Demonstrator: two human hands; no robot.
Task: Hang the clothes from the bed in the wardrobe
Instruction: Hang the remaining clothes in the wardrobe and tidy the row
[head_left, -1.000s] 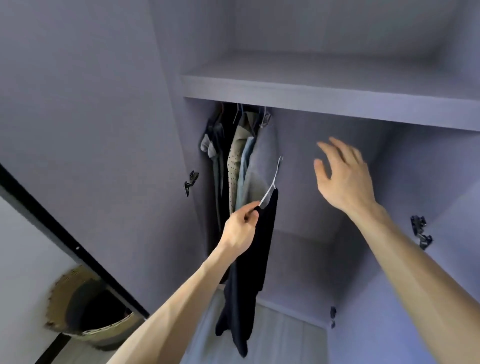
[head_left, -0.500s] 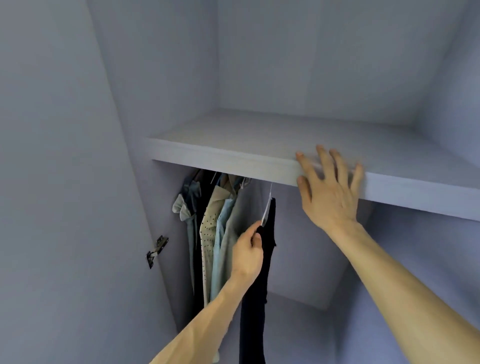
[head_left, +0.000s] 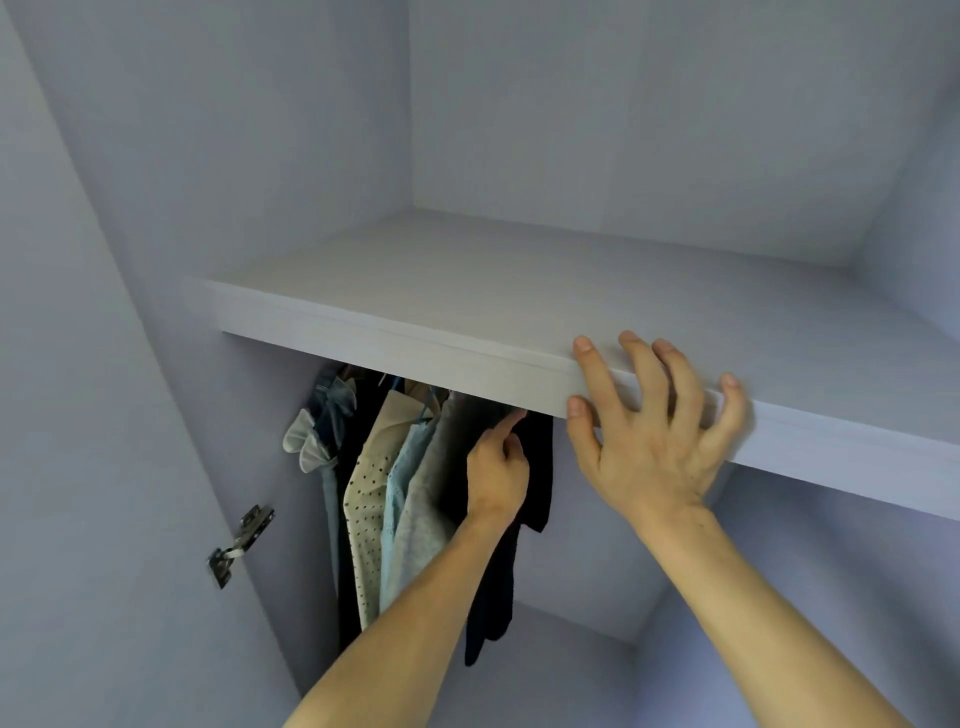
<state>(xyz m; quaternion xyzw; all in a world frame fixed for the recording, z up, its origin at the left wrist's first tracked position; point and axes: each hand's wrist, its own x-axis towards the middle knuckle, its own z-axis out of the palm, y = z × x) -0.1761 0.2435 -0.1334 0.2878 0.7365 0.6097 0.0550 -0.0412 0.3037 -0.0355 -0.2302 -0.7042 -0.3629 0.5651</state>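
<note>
My left hand (head_left: 496, 470) rose under the shelf (head_left: 415, 340), pinching the dark garment (head_left: 540, 467); right hand (head_left: 654, 436) lies spread on it; hung blind, I fear the garment may fall

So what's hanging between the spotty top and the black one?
A light blue top and a grey one hang between the spotty top and the black garment, in the head view.

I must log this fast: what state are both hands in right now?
Left hand: closed, gripping the dark garment near its top.
Right hand: open, fingers spread, resting on the shelf edge.
</note>
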